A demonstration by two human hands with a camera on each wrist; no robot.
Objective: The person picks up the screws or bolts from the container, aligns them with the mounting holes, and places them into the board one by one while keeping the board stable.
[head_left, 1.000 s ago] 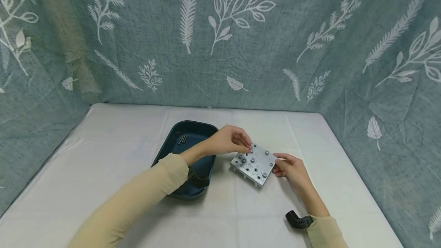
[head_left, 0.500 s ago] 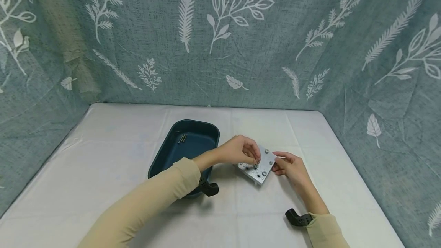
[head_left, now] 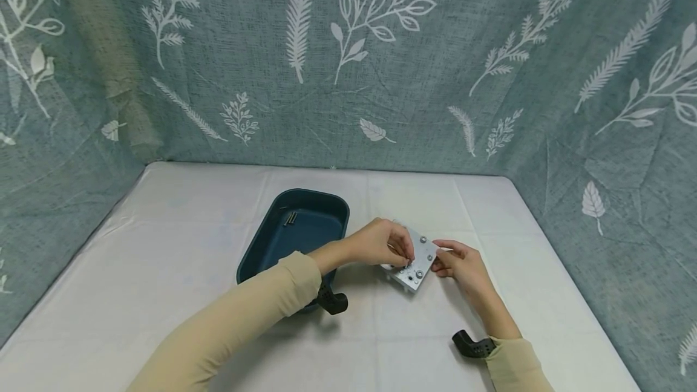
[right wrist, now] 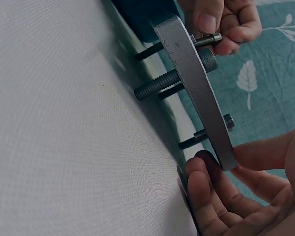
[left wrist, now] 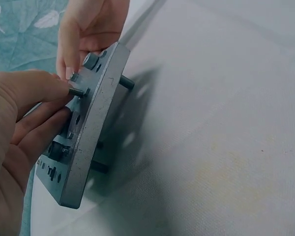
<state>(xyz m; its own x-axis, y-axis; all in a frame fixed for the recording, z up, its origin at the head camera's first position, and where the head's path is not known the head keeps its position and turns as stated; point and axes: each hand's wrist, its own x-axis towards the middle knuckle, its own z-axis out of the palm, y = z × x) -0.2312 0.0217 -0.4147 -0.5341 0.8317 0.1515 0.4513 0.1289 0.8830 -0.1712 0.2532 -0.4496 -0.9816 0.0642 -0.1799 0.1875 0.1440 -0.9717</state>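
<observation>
A metal plate (head_left: 427, 250) with holes and several socket-head bolts stands on its bolt ends above the white cloth. My left hand (head_left: 381, 242) pinches a small screw (right wrist: 209, 39) between thumb and fingers, its lower end at a hole in the plate's top face. In the left wrist view this screw (left wrist: 76, 92) sticks up beside a taller bolt head. My right hand (head_left: 460, 266) grips the plate's right corner, thumb above and fingers below, as the right wrist view shows. Part of the plate's top is hidden behind my left hand in the head view.
A dark blue tray (head_left: 256, 253) stands left of the plate, beneath my left forearm. Several small screws (head_left: 291, 218) lie inside it. White cloth (head_left: 179, 247) covers the table, and a patterned green curtain (head_left: 327, 114) hangs behind.
My left hand has moved right and nearer across the plate with the screw, then settled over one hole. My right hand keeps its hold on the corner.
</observation>
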